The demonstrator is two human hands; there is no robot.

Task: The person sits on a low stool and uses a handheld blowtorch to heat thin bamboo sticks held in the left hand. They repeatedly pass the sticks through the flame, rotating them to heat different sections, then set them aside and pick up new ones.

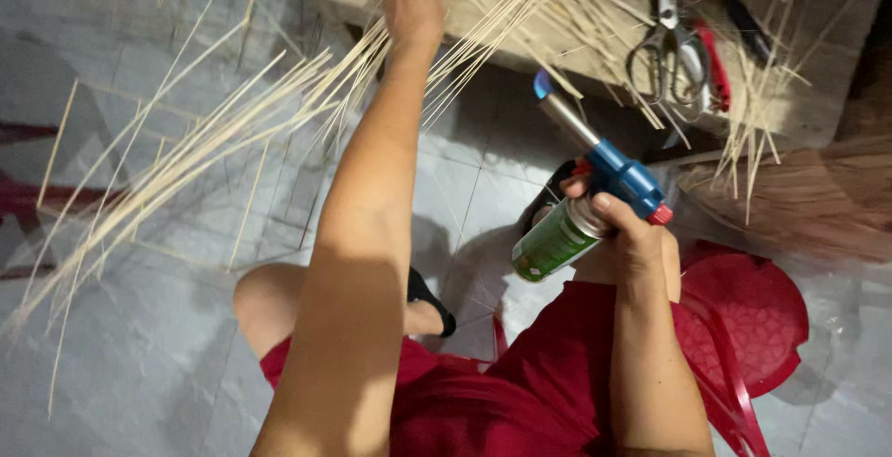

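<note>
My left hand (pixel 412 4) is stretched out ahead and grips a bundle of long thin pale bamboo sticks (pixel 214 132) that fan out down to the left over the floor. My right hand (pixel 624 234) holds a gas torch (pixel 595 202): a green canister with a blue head and a metal nozzle pointing up-left toward the sticks. No flame is visible. My knee and red shorts show at the bottom.
A low wooden table (pixel 818 95) at the top carries more loose sticks, a pair of scissors (pixel 671 48) and a red-handled tool (pixel 715 67). A red plastic stool (pixel 753 318) is under me at the right. A straw broom (pixel 808 202) lies at the right. The floor is grey tile.
</note>
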